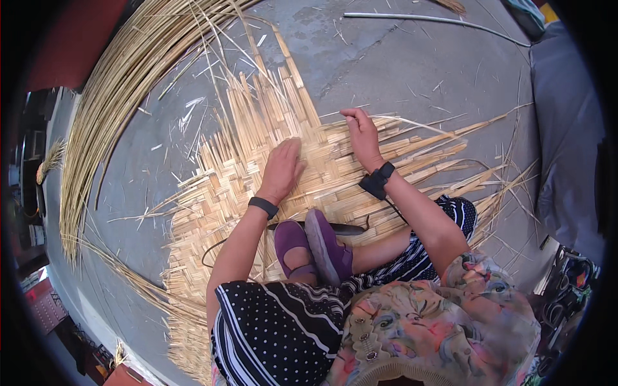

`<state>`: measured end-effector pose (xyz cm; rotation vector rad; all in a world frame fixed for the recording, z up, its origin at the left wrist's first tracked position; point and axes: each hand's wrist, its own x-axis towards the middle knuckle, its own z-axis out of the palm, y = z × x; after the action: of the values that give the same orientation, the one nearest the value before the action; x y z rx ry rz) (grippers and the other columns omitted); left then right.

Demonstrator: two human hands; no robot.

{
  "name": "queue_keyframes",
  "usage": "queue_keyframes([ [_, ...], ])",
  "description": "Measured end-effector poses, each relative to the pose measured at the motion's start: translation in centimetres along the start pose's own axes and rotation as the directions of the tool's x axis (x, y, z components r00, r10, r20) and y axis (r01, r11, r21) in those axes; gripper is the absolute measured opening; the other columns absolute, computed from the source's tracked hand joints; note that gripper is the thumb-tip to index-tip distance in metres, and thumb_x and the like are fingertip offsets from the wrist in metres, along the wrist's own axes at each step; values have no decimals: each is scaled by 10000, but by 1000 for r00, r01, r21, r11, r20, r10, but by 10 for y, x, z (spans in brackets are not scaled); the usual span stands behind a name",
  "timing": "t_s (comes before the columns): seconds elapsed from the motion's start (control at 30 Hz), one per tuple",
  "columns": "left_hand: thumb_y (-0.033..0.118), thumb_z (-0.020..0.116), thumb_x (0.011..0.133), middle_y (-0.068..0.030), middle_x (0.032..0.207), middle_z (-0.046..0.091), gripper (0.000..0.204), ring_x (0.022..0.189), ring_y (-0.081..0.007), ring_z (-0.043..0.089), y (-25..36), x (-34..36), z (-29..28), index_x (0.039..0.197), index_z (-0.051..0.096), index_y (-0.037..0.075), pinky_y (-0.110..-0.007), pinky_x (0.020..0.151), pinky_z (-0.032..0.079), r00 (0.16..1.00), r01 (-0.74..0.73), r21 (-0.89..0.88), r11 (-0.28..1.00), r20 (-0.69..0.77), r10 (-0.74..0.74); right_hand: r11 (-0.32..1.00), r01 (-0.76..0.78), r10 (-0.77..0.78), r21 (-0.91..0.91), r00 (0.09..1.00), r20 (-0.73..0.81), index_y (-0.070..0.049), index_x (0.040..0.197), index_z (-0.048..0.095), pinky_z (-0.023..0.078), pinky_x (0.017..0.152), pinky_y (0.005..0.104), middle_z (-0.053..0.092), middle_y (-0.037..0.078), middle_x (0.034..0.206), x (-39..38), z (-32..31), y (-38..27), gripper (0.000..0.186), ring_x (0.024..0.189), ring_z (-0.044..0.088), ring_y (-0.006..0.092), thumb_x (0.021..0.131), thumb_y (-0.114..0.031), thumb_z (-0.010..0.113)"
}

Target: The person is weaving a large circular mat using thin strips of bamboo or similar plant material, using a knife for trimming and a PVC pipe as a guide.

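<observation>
A half-woven mat of split reed lies on the ground under my hands, with loose strip ends fanning out at its far and right edges. My left hand rests flat on the weave, its fingers stretched out and together. To its right, my right hand is raised slightly over the right-hand strips, its fingers curled in. A pale, thin reed strip runs into these fingers and bends off to the right; the exact grip is partly hidden.
My purple shoes press on the mat. Beside them lies a dark blade-like tool. A long bundle of reeds curves along the left. A pale rod lies at the far right, near grey cloth. Scraps litter the concrete floor.
</observation>
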<state>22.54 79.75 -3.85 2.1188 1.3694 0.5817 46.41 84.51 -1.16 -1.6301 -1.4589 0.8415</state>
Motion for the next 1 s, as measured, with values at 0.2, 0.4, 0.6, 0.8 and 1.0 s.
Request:
queue_keyframes([
  [0.2, 234, 633, 929, -198, 1523, 407, 570, 1445, -357, 333, -2, -17, 7, 1427, 459, 18, -474, 1170, 281, 993, -63, 191, 980, 113, 41, 983, 82, -25, -162, 944, 329, -71, 1267, 595, 481, 938, 391, 629, 174, 1178, -34, -19, -18, 324, 1128, 592, 305, 954, -99, 515],
  [0.4, 210, 639, 922, -198, 1482, 443, 448, 1420, -396, 351, 3, -66, 0, 1328, 545, 44, -508, 1149, 298, 998, -7, 204, 979, -57, 19, 599, 629, -403, -496, 772, 491, -20, 1362, 508, 367, 1073, 425, 517, 145, 1393, -18, 23, -5, 474, 1314, 460, 309, 889, -39, 511],
  [0.6, 180, 652, 903, -214, 1444, 465, 424, 1402, -412, 363, -19, -92, -22, 1291, 558, 39, -520, 1127, 313, 955, 184, 293, 938, -277, -101, 467, 680, -376, -564, 731, 569, -4, 1401, 468, 341, 1106, 429, 465, 131, 1454, -29, 39, 25, 508, 1352, 429, 299, 896, -46, 507],
  [0.8, 64, 638, 847, -200, 1368, 519, 295, 1341, -408, 421, -44, -106, -28, 1141, 637, 37, -515, 1089, 345, 861, 268, 51, 962, -462, -215, 412, 701, -443, -582, 712, 545, -42, 1340, 526, 374, 1073, 451, 508, 155, 1406, -33, 27, 1, 470, 1308, 463, 340, 872, -7, 540],
  [1.0, -35, 558, 860, -122, 1108, 677, 211, 1053, -280, 620, -68, -147, -35, 1010, 699, 14, -359, 952, 483, 508, 411, -358, 838, -674, -537, 691, 704, -404, -165, 565, 719, -33, 1190, 623, 469, 952, 422, 613, 147, 1178, -92, -5, -15, 371, 1078, 571, 348, 827, 41, 600],
])
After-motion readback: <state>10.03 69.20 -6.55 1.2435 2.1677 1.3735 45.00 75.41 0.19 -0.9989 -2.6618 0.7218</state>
